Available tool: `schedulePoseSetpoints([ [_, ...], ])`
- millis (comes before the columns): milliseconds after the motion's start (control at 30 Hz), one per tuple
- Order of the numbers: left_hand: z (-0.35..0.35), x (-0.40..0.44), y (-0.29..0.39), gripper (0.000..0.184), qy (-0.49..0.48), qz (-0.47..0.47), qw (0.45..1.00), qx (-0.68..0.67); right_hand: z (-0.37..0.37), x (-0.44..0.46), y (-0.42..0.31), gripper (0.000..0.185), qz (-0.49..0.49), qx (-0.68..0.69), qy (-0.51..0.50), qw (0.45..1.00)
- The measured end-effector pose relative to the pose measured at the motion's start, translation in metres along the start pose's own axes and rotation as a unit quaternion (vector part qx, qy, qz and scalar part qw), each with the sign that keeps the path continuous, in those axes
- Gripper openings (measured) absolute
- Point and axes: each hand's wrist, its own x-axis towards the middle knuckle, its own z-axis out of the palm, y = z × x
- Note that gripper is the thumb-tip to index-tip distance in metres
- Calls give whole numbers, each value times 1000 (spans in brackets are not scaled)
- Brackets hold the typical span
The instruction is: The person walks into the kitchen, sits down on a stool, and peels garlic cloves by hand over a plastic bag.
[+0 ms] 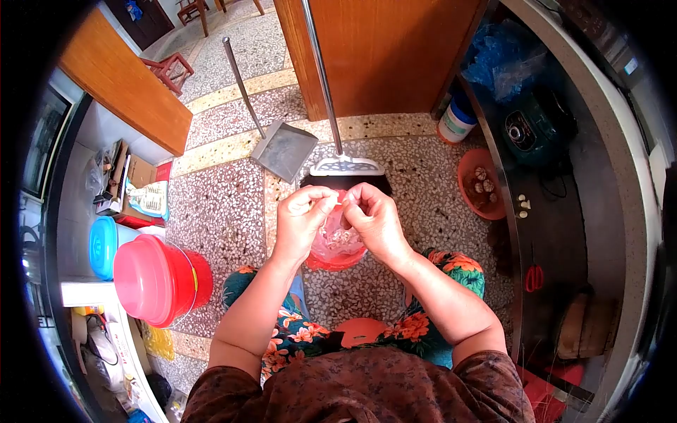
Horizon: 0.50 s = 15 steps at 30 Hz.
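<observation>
My left hand [305, 217] and my right hand [377, 220] meet in front of me, thumbs and fingertips pinched together. Between them is a small pale piece, mostly hidden by the fingers; it looks like a garlic clove, but its kind is not clear. Right below the hands, on the floor, stands a red basin [331, 263] with a clear plastic lining and light, flaky scraps inside. On the low shelf to the right lie several whitish cloves [523, 205].
An orange bowl [468, 163] with several round bulbs stands at right, near red-handled scissors [534, 278]. A broom [347, 166] and dustpan [284, 150] stand ahead. At left are a red lidded bucket [151, 278] and a blue-lidded tub [103, 247].
</observation>
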Motion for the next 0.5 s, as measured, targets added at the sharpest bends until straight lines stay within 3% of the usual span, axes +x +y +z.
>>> schedulePoseSetpoints([
  [400, -13, 2, -7, 11, -39, -96, 963, -247, 4, 5, 8, 10, 23, 36, -6, 999],
  [467, -19, 4, -11, 13, -53, -104, 950, -288, 9, 4, -2, 7, 53, 165, 17, 985],
  [500, -21, 4, -11, 14, -68, -114, 935, -329, 7, 5, 0, 7, 53, 165, 16, 985],
])
